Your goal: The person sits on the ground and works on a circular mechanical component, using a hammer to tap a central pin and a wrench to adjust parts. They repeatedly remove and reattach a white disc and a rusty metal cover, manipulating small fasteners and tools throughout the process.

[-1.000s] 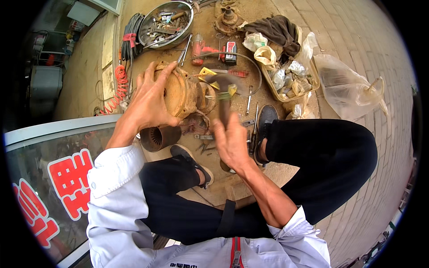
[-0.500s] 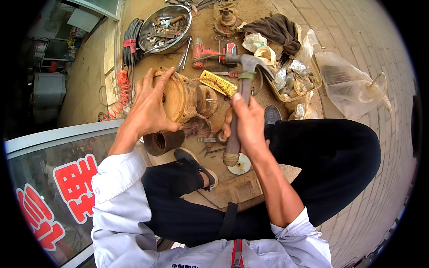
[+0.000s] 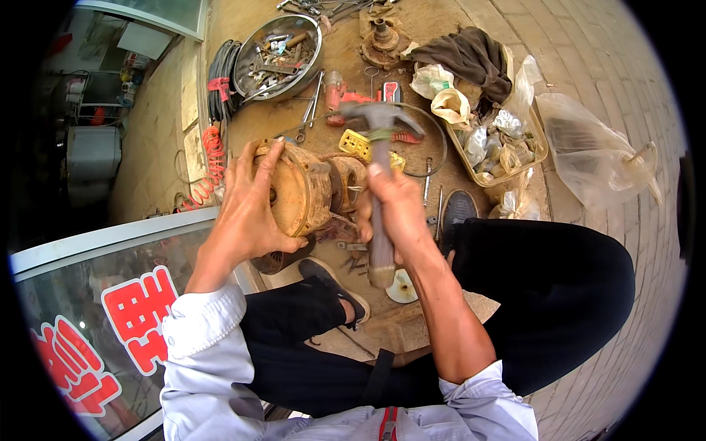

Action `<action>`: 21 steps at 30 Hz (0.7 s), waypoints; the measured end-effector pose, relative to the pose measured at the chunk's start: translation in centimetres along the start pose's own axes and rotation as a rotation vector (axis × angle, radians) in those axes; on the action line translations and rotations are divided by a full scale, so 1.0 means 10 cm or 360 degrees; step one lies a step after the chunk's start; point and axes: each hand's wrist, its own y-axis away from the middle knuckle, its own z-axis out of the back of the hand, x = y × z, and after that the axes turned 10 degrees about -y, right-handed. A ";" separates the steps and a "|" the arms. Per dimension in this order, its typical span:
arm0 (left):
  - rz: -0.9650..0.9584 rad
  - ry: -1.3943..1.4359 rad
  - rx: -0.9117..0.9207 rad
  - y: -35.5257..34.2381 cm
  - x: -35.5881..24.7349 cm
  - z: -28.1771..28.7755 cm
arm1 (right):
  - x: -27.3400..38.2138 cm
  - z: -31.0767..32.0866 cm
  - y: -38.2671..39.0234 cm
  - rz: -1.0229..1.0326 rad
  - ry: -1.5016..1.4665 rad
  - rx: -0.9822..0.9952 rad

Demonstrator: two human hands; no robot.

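My left hand (image 3: 250, 206) grips a rusty round metal housing (image 3: 301, 202), thumb on its lower edge and fingers over its top. A narrower rusty part (image 3: 344, 180) with openings sits at its right side. My right hand (image 3: 393, 202) is closed round a hammer (image 3: 380, 261) held upright, its slightly blurred head above the fist, right of the housing. Behind the hammer lie a yellow plastic piece with holes (image 3: 354, 143) and a red cordless power tool (image 3: 334, 95). Below the housing are a dark hollow cylinder (image 3: 276, 261) and, farther right, a whitish disc (image 3: 402, 292).
A steel bowl of tools (image 3: 312, 62), coiled black hose (image 3: 219, 70), red coiled hose (image 3: 213, 154) and rusty flanged part (image 3: 379, 48) lie ahead. A bin of bags and rags (image 3: 540, 151) and plastic bag (image 3: 588, 154) sit right. A glass panel (image 3: 73, 294) stands left, beside my legs.
The hammer has swung up from its blurred earlier position and now sits left of where it was half a second ago, nearer the housing. My left hand still grips the housing. The view has shifted slightly.
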 end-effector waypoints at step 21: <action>-0.0006 0.0056 -0.0193 0.09 -0.05 0.29 | 0.06 0.00 -0.10 0.0316 -0.0228 -0.0453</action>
